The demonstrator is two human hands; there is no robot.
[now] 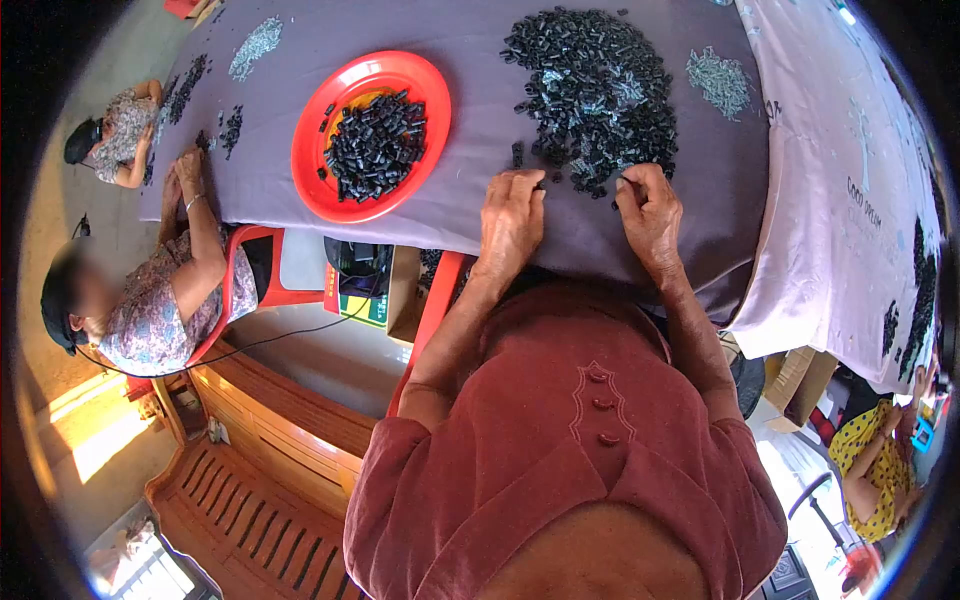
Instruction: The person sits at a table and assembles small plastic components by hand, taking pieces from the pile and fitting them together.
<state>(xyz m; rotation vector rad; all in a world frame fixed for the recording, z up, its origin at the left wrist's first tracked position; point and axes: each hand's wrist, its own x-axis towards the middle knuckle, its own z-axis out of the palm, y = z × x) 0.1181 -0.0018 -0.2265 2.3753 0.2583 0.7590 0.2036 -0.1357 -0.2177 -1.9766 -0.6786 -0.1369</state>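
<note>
My left hand (512, 222) is at the near edge of a big pile of small black pieces (590, 90), its fingers pinched together around something dark and small. On the pile's near right side, my right hand (652, 215) is also closed, thumb against forefinger, beside a small dark piece that I cannot make out well. Small clear pieces are mixed in among the black ones. A red plate (435, 90) to the left holds a heap of black pieces (375, 145). At the right lies a small pile of clear pieces (718, 83).
A purple cloth (470, 40) covers the table. Another clear pile (256, 48) lies at the far left. Two people (160, 310) (125, 135) sit along the left side, and another person (870, 460) is at the lower right. A wooden bench (270, 400) stands at lower left.
</note>
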